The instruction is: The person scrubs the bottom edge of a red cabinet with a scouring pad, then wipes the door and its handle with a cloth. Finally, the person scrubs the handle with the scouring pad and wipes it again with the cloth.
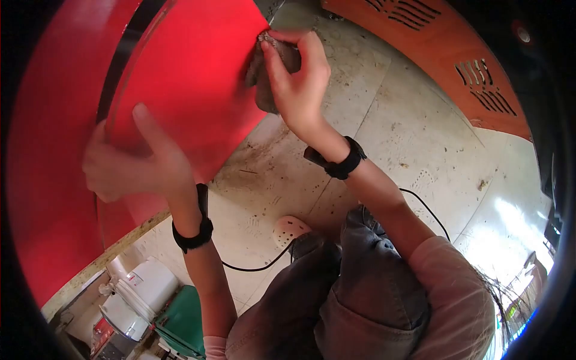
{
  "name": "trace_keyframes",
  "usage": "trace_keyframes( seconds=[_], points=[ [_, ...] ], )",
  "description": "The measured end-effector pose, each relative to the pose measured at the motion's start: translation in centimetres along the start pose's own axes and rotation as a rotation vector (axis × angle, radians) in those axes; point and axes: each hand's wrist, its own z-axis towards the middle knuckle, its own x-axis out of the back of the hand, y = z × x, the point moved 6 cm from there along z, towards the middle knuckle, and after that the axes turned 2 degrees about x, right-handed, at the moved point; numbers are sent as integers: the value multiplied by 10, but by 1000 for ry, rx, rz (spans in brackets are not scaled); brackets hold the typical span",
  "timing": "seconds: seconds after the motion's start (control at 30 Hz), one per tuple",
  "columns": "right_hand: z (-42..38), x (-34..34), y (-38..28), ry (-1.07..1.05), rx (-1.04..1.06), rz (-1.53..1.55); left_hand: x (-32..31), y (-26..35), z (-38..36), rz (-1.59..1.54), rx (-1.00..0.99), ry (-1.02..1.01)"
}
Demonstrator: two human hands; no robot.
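A large red panel (180,78) with a dark strip along its curved edge fills the upper left. My left hand (129,159) rests flat against the panel's lower part, thumb up, holding nothing. My right hand (297,78) is closed around a crumpled grey rag (264,90) and presses it against the panel's right edge. Both wrists wear black bands. My knees in grey trousers (342,294) are bent below.
A stained concrete floor (408,138) stretches right. An orange panel with vent slots (462,54) stands at the top right. A black cable (258,267) crosses the floor by a pale clog (289,229). White containers (135,297) and a green object (183,321) sit at the bottom left.
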Motion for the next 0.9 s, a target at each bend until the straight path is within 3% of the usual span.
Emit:
trace_keyframes(
  seconds=[0.1, 0.2, 0.3, 0.33, 0.47, 0.57, 0.67, 0.9],
  points=[
    [4, 3, 4, 4, -55, 10, -1, -1, -1, -61, -2, -12],
    [-8, 2, 63, -61, -363, -109, -5, -5, 0, -96, 3, -18],
    [2, 5, 77, -207, -498, -176, -3, -2, -1, -23, -6, 9],
    [6, 4, 66, -158, -393, -137, -2, -1, -1, -23, -8, 15],
    [21, 8, 18, -100, -297, 67, 1, 0, -1, -36, 8, 6],
    [9, 10, 33, -36, -234, 86, 1, 0, -1, -38, -32, 7],
    [-12, 9, 93, -176, -424, 53, 0, 0, 1, -27, -22, 23],
    [-50, 19, 148, -383, -485, -251, 2, 2, -1, -28, 0, 20]
  ],
)
